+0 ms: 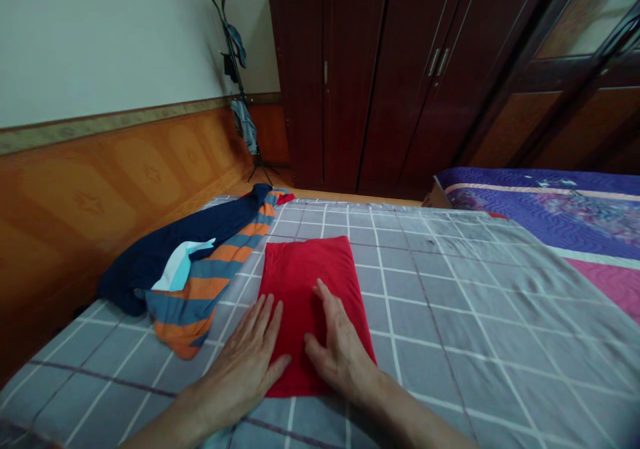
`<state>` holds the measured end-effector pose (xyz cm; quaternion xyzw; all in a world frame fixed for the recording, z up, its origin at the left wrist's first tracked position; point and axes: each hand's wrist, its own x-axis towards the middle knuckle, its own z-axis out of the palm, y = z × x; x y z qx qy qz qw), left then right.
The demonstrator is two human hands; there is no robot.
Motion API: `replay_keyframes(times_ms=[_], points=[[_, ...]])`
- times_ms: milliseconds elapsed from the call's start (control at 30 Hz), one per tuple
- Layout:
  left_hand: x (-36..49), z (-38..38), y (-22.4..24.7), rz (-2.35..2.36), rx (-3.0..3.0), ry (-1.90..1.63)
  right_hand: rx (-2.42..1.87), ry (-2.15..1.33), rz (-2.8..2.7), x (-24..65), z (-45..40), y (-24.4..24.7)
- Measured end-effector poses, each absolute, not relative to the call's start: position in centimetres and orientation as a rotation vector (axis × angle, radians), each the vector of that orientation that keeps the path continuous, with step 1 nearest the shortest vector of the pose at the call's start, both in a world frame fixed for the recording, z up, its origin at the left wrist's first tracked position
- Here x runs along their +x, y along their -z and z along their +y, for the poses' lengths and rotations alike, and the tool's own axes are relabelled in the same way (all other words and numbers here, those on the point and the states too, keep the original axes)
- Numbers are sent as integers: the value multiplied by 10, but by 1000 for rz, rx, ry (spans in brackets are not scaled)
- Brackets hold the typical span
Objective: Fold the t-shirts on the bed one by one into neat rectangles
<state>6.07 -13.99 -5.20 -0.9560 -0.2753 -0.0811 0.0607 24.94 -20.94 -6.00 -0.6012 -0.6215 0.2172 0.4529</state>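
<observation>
Grey checked bed [440,296] is carrying the flat red cloth [307,269], its long axis pointing forward. Left grip [250,357] is lying over its left edge, right grip [343,352] over its right half, equally near, both being open, holding nothing.

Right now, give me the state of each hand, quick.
Left hand: open, gripping nothing, at the left edge of the red cloth.
Right hand: open, thumb apart, gripping nothing, over the cloth's right part.
</observation>
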Motion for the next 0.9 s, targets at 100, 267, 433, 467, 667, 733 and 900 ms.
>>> replay_keyframes(times_ms=[100, 267, 433, 467, 667, 733, 900], points=[[66, -140, 44, -716, -2922, 218, -1400, -667, -1315, 259, -202, 58], [67, -142, 43, -630, -2903, 218, -1278, -838, -929, 285, -186, 56], [75, -148, 11, -488, -3038, 297, -1243, -917, -658, 307, -176, 51], [83, -150, 3, -379, -3117, 310, -1238, -925, -651, 307, -177, 49], [156, -155, -3, 626, -3338, 123, -1062, -1327, -922, 298, -196, 22], [169, -152, 7, 683, -3358, 9, -1052, -1455, -1145, 301, -201, 15], [166, -147, 19, 557, -3447, -32, -1165, -1341, -1315, 322, -200, 10]])
